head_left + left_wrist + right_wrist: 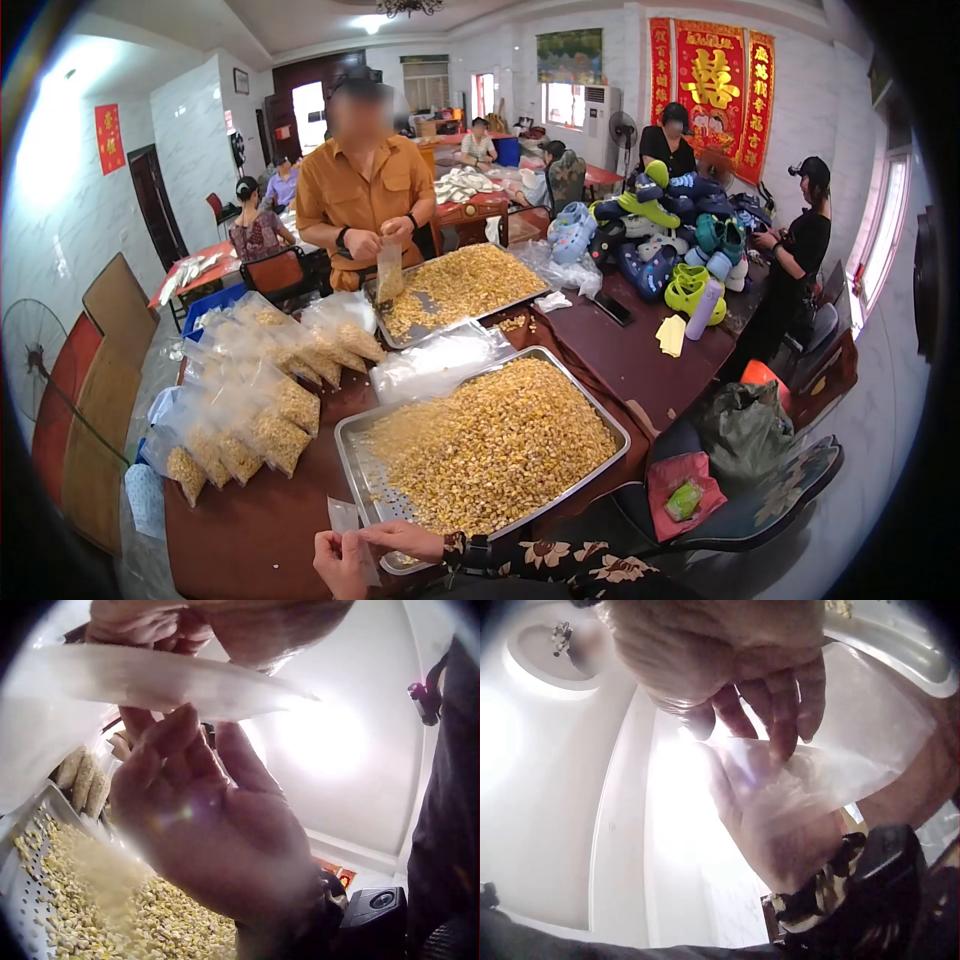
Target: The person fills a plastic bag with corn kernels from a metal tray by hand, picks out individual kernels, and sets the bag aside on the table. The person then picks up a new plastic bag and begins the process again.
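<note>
An empty-looking clear plastic bag (343, 516) is held upright between two hands over the table's front edge, beside the near tray's lower left corner. My left hand (341, 566) pinches it from the left, and my right hand (408, 540) pinches it from the right. In the left wrist view the bag (172, 679) lies between my left hand (255, 626) above and my right hand (217, 817) below, fingertips at its edge. The right wrist view has my right hand (720, 652) above the bag (855, 761), with my left hand (787, 847) partly behind the film.
The near tray (625, 437) holds loose yellow kernels; a far tray (548, 290) holds more. Filled bags (275, 435) stand at left, flat bags (440, 360) between the trays. Opposite, a person (365, 200) holds a bag. Shoes (650, 270), a phone (612, 308) and a bottle (704, 308) lie right.
</note>
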Demonstrator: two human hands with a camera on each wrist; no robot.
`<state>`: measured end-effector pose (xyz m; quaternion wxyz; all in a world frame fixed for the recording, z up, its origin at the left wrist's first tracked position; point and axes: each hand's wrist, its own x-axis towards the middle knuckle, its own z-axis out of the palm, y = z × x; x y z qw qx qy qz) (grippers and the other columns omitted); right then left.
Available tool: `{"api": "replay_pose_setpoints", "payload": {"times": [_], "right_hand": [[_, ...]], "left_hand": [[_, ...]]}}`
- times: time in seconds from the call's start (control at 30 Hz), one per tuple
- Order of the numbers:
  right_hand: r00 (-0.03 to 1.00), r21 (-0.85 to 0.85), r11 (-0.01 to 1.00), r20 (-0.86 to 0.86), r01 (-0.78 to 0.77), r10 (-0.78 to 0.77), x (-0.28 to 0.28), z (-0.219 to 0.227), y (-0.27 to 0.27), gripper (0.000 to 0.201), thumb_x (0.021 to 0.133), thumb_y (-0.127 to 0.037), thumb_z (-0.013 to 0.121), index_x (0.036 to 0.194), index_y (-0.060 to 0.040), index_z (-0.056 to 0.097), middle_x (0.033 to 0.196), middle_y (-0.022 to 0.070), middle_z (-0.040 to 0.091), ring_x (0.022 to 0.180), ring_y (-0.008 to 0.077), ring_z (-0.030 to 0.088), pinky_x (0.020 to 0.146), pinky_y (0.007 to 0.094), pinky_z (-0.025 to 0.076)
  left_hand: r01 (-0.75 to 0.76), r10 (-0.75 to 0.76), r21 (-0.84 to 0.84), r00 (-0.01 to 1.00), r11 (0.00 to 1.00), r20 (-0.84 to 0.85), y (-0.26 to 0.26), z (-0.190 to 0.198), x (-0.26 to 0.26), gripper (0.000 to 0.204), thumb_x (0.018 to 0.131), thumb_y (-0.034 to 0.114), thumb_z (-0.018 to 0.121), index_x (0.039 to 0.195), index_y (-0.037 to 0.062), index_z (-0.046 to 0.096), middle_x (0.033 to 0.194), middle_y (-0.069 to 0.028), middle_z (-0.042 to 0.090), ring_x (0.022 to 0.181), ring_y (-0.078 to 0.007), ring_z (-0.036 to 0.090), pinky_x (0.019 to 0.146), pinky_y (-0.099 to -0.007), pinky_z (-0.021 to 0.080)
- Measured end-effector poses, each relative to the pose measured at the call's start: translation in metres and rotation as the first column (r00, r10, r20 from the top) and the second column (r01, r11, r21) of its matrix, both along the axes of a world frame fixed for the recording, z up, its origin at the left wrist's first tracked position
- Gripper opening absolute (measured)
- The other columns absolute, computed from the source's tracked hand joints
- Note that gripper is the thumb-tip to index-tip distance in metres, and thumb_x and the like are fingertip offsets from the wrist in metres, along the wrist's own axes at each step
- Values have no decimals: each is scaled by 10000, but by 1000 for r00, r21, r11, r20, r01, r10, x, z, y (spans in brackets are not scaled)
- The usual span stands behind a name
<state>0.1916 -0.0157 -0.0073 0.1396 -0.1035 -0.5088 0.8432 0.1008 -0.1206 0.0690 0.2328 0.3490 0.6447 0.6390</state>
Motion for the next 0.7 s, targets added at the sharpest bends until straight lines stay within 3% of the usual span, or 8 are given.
{"api": "replay_pose_setpoints", "payload": {"times": [0.13, 0.23, 0.3, 0.43, 0.5, 0.57, 0.6, 0.7], "right_hand": [[999, -71, 997, 1, -40, 40, -5, 0, 0, 429, 954, -317, 481, 1218, 16, 535, 1108, 20, 582, 997, 70, 514, 872, 228, 412], [1000, -26, 1000, -3, 4, -5, -5, 7, -2, 396, 954, -367, 467, 1121, -28, 586, 932, -2, 602, 845, 82, 549, 758, 249, 451], [996, -35, 997, 48, -72, 74, -8, -2, 2, 402, 954, -303, 481, 1189, 15, 551, 1115, 28, 583, 1009, 79, 519, 883, 238, 410], [997, -73, 995, -3, -71, 71, -10, 1, -1, 374, 960, -296, 457, 1170, -8, 569, 1100, 36, 591, 997, 83, 523, 879, 238, 412], [998, 160, 986, 20, 52, -56, -5, 28, -7, 388, 955, -381, 459, 1051, -39, 613, 823, -22, 562, 752, 68, 513, 679, 225, 419], [999, 178, 983, 29, -38, 33, -2, 43, -4, 392, 953, -393, 458, 1049, -48, 617, 808, -31, 559, 727, 61, 504, 658, 221, 414], [1000, 67, 998, -10, -11, 11, -18, 0, -4, 389, 950, -398, 461, 1043, -53, 618, 804, -36, 559, 724, 58, 503, 653, 218, 414], [999, -142, 990, -36, 24, -29, -19, -7, -7, 393, 946, -413, 463, 1025, -58, 613, 794, -42, 552, 709, 59, 499, 636, 214, 410]], "left_hand": [[28, -28, -10, 1000, 1000, 1, -1, -7, -10, 205, 895, 199, 601, 821, 44, 489, 644, 11, 477, 566, -58, 435, 509, -218, 380], [-7, 4, -16, 991, 1000, -134, 1, -14, -16, 214, 895, 193, 603, 801, 57, 468, 621, 14, 462, 545, -55, 431, 489, -217, 369], [29, -29, -64, 1000, 998, 0, 2, -36, -28, 226, 891, 177, 607, 766, 73, 450, 601, 17, 448, 525, -51, 428, 471, -217, 360], [73, -47, -99, 969, 992, 242, 3, 7, -6, 246, 888, 159, 607, 736, 77, 432, 584, 15, 443, 506, -47, 421, 457, -216, 350], [39, -34, -29, 987, 999, 155, 4, -1, -8, 243, 895, 159, 595, 733, 64, 441, 593, 3, 457, 522, -59, 428, 472, -223, 359], [52, -49, -27, 996, 998, 73, 4, -15, -17, 240, 897, 171, 592, 737, 56, 455, 605, -4, 464, 535, -67, 431, 489, -234, 370], [40, -41, -23, 999, 999, -10, 5, -21, -22, 240, 899, 184, 589, 742, 48, 468, 616, -10, 472, 549, -76, 433, 507, -246, 380], [8, -19, -62, 982, 998, -190, 6, -12, -18, 241, 894, 221, 601, 768, 39, 505, 635, -21, 489, 561, -85, 438, 534, -261, 397]]}}
